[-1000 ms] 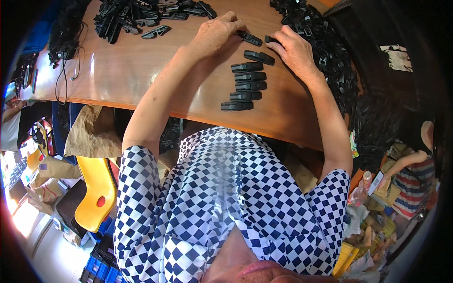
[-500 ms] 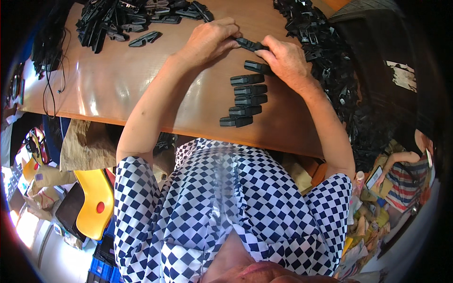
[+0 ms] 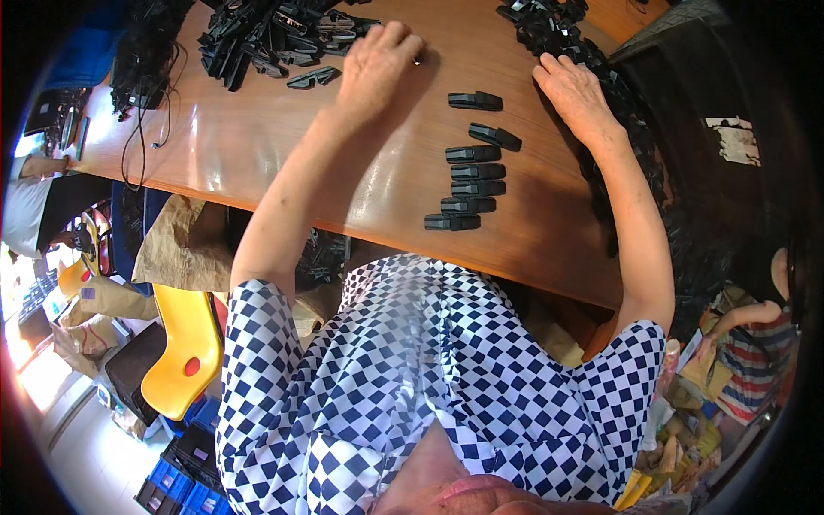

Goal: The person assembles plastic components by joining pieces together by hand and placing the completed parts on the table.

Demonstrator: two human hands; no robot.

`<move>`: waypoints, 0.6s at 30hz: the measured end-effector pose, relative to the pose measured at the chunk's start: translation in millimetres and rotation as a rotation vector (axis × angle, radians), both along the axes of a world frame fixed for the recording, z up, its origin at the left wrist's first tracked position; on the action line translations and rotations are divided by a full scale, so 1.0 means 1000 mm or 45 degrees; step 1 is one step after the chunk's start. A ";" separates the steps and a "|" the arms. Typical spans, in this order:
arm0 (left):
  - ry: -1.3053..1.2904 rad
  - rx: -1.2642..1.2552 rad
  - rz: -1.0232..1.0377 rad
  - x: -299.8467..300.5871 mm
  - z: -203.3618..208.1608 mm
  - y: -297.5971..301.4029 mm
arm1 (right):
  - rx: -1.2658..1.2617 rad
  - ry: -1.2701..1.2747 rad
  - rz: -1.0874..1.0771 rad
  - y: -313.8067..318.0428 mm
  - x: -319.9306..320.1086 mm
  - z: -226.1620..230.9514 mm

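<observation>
A loose column of several black plastic clip-like pieces (image 3: 475, 171) lies on the brown table (image 3: 283, 163), the farthest piece (image 3: 475, 100) apart from the others and one below it tilted. My left hand (image 3: 378, 73) is left of the column's far end, beside a heap of black plastic parts (image 3: 283, 34). Its fingers are curled, with a small bright spot at the fingertips that I cannot make out. To the right, my right hand (image 3: 577, 96) reaches with fingers extended to the edge of a long pile of black parts (image 3: 614, 81); its fingertips partly merge with the pile.
A single black part (image 3: 314, 77) lies before the left heap. Dark cables (image 3: 129, 146) hang over the table's left edge. Below stand a brown paper sack (image 3: 176, 249), a yellow chair (image 3: 184, 352) and blue crates (image 3: 176, 481). Other people show partly at both sides.
The black piece held between both hands now lies at the column's far end, let go. My hands have parted, the left one leftward, the right one to the right pile. The view has shifted slightly.
</observation>
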State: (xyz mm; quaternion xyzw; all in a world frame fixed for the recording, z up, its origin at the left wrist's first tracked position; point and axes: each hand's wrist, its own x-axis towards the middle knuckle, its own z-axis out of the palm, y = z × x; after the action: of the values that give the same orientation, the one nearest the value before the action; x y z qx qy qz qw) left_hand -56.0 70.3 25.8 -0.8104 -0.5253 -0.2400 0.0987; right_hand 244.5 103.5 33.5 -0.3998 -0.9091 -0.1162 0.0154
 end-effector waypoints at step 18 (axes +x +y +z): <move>0.112 -0.294 -0.446 0.018 -0.018 0.022 | -0.113 0.548 -0.061 -0.012 -0.011 -0.039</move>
State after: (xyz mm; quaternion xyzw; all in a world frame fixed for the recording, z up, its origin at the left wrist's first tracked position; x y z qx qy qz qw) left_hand -37.5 92.3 8.0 -0.9050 -0.3955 -0.1559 -0.0152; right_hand 233.1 91.2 -5.2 -0.4370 -0.8793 0.0116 0.1889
